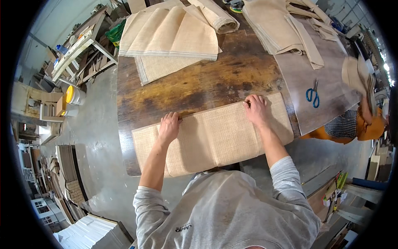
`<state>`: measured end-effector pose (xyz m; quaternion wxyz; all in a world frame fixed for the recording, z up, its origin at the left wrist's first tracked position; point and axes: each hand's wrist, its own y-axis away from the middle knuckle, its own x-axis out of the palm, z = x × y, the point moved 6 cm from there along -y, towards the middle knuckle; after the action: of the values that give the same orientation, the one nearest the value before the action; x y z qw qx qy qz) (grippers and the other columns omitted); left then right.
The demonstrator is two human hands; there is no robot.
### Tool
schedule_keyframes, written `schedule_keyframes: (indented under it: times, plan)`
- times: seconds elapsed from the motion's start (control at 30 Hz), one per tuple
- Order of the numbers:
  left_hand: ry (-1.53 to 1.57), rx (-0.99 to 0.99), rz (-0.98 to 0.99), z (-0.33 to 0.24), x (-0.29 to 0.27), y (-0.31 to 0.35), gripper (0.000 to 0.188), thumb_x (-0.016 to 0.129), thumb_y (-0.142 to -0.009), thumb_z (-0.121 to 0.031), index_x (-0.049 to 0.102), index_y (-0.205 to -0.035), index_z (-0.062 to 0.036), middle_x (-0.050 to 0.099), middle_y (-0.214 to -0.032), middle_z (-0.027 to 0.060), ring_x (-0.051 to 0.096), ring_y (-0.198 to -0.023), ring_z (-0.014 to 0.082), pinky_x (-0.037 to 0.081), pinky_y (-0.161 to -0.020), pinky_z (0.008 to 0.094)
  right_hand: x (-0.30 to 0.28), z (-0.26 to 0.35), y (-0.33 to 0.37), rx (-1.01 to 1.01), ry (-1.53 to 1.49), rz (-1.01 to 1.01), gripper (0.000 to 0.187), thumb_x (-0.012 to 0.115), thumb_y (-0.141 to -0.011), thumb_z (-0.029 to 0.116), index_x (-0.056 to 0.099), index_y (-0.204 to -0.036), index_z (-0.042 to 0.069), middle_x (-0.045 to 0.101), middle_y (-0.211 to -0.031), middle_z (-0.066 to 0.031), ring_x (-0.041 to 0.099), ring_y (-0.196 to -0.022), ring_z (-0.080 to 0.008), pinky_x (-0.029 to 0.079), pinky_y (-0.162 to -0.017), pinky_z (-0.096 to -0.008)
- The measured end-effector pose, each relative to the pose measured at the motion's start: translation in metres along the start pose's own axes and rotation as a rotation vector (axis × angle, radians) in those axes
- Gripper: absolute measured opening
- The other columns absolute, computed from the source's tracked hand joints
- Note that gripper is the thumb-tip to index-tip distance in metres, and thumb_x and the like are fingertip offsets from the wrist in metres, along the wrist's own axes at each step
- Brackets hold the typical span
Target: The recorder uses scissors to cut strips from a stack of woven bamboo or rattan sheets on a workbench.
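A folded length of beige, coarsely woven burlap-like cloth (207,137) lies along the near edge of the wooden table and hangs a little over it. My left hand (169,127) is closed on its far edge, left of the middle. Farther right on that same edge, my right hand (257,110) has its fingers curled over the cloth. Creases run across the piece between the two hands. Beyond it are a pleated stack of the same cloth (170,31) and a rolled piece (219,18).
Blue-handled scissors (313,95) lie on a grey sheet (298,74) at the right. More folded cloth (273,29) is at the far right. A co-worker in orange (369,124) stands beside the table, holding fabric. A yellow-lidded bucket (74,95) stands on the floor at the left.
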<state>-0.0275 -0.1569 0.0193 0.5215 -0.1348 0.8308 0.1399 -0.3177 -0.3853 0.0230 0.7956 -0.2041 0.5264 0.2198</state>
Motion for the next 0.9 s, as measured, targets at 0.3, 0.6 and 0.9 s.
schedule_keyframes:
  times: [0.3, 0.6, 0.9]
  plan:
    - [0.073, 0.039, -0.040, 0.007, 0.000, -0.004, 0.016, 0.060, -0.089, -0.007, 0.059, -0.104, -0.0004, 0.061, -0.103, 0.0214, 0.056, -0.103, 0.0407, 0.045, -0.087, 0.0490, 0.004, 0.000, -0.006, 0.062, 0.018, 0.147, 0.019, 0.056, -0.098, 0.029, 0.060, -0.106, 0.013, 0.059, -0.114, -0.0040, 0.050, -0.115, -0.0249, 0.034, -0.104, -0.0474]
    - [0.013, 0.094, -0.228, 0.000, -0.014, 0.025, 0.027, 0.069, -0.083, -0.013, 0.064, -0.108, -0.0050, 0.062, -0.106, 0.0143, 0.056, -0.103, 0.0374, 0.044, -0.092, 0.0465, 0.012, -0.015, 0.005, 0.055, -0.057, -0.078, 0.021, 0.063, -0.090, 0.031, 0.063, -0.106, 0.018, 0.061, -0.112, -0.0020, 0.054, -0.113, -0.0255, 0.037, -0.102, -0.0442]
    - [-0.060, -0.143, -0.463, 0.064, -0.051, 0.097, 0.042, 0.071, -0.083, -0.017, 0.061, -0.123, -0.0095, 0.057, -0.125, 0.0162, 0.051, -0.120, 0.0362, 0.041, -0.102, 0.0455, -0.019, -0.044, 0.038, 0.159, -0.147, -0.233, 0.034, 0.069, -0.084, 0.027, 0.062, -0.115, 0.014, 0.054, -0.130, -0.0051, 0.048, -0.124, -0.0289, 0.033, -0.106, -0.0474]
